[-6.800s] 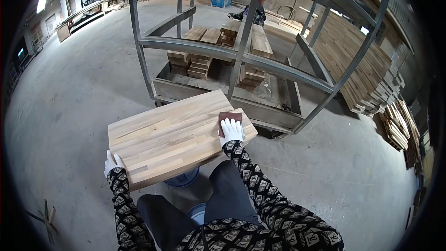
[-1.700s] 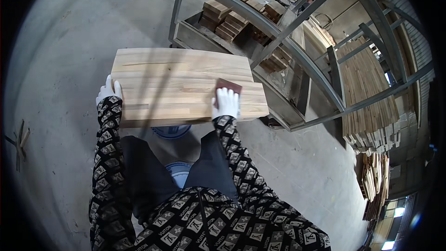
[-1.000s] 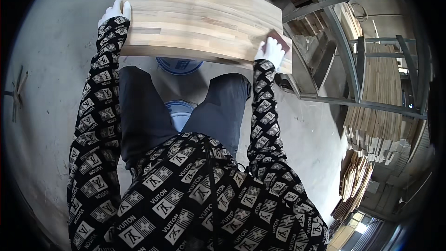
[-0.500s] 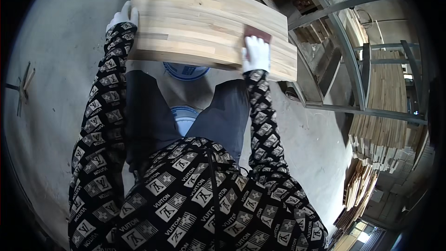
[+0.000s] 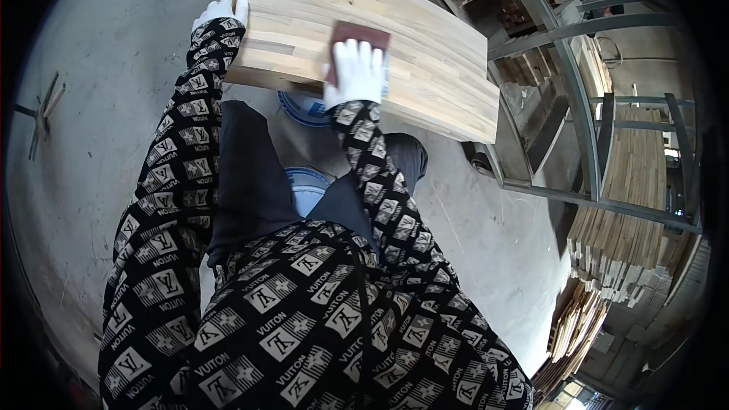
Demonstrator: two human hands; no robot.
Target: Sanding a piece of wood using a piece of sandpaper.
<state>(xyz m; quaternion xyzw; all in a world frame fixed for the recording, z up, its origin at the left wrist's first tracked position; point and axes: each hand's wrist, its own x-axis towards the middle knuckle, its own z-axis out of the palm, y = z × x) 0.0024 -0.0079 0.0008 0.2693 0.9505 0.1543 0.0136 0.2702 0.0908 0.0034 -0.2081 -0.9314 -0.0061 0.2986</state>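
Observation:
A pale panel of joined wood strips (image 5: 433, 57) lies in front of my knees. My left hand (image 5: 222, 9), in a white glove, grips its left end, thumb on the near side and part of the fingers hidden at the edge. Pressed on the panel's top near the front edge is a reddish-brown piece of sandpaper (image 5: 363, 31). My right hand (image 5: 357, 72), also gloved in white, holds the sandpaper from above, covering much of it; whether it wraps a block cannot be made out.
Beneath the panel stands a blue and white bucket (image 5: 304, 108); another bucket (image 5: 307, 181) shows between my legs. A grey metal frame (image 5: 581, 106) rises at the right, close to the panel's right end. Stacked wood strips (image 5: 634, 175) lie beyond it. Thin rods (image 5: 44, 115) stand at far left.
My right hand has slid the sandpaper leftward across the panel, from near its right end toward the middle. My left hand stays at the left end; the whole view has shifted slightly.

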